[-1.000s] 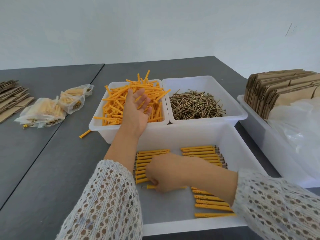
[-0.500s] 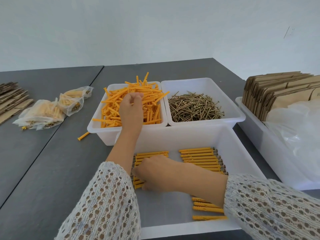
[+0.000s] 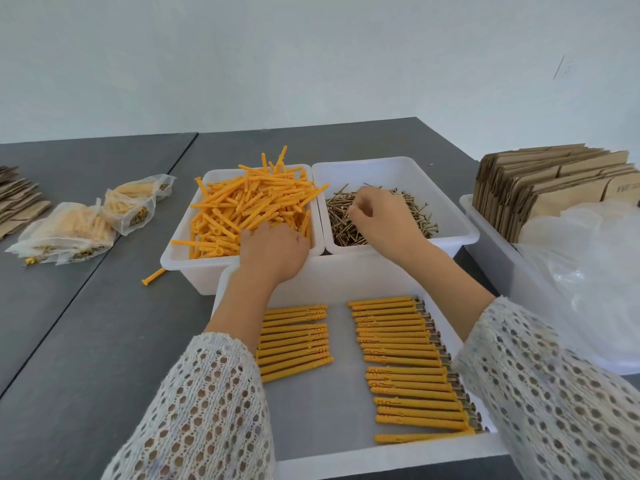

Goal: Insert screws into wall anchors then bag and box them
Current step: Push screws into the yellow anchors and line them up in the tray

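Now the left hand (image 3: 273, 251) grasps orange anchors (image 3: 249, 206) in their bin; the right hand (image 3: 377, 220) pinches among the screws (image 3: 422, 220), its catch unclear.

no readable text anywhere. far left, the bags (image 3: 131, 206) carry a dark printed mark, too small and blurred to make out. far right, one cardboard sheet (image 3: 623, 187) has faint dark lettering near its top edge, also not legible. the bins show no labels or numbers.
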`<state>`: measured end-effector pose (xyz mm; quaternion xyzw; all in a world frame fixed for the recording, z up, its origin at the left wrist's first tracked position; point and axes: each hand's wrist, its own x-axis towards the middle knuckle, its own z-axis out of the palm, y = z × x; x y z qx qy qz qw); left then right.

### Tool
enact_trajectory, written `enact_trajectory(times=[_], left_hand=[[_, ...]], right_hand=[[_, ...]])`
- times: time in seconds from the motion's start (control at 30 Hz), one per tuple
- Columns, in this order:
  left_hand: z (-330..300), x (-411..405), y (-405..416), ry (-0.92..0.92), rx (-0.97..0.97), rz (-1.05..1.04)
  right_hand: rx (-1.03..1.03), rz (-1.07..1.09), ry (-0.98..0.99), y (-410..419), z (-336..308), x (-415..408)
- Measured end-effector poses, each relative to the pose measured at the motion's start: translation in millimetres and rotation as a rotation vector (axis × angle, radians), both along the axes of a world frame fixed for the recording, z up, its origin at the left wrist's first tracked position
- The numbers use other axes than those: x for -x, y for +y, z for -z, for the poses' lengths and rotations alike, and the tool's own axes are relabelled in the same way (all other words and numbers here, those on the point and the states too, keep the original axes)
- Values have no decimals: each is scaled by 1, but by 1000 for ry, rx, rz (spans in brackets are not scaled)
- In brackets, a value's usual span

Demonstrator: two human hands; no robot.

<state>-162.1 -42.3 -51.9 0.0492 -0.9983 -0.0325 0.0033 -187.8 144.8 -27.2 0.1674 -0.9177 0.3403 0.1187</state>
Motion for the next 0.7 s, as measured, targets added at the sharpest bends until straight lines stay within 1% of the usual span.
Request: enact_trajectory(times=[0.03,0.07,0.13,0.17,0.23,0.33,0.5,0.6,0.7], left_hand=[[-1,0,0,10,-23,-11],[-1,-1,1,28,-41,-18],[0,-3,1,67,-53,-13],[0,-3,1,79,-60,-7],[2,-2,-3,56,-64,8],[1,0,-4,-6,-29,22],[-5,-2,1,-52,-12,48],[-7,-6,5,-45,-30,37],[-8,-9,6,-48,7,46]], right_hand=[[-87,85,36,7,7,6],[-146,147,32,14,12,12],[-187,230,-56,23,19,20],[-212,256,-111,25,20,22],[-335,268,-216,23,20,26],[-470,264,-286,19,19,28],[-473,394,-374,16,16,28],[-489,351,-400,16,14,29],[-481,305,-392,16,13,31]])
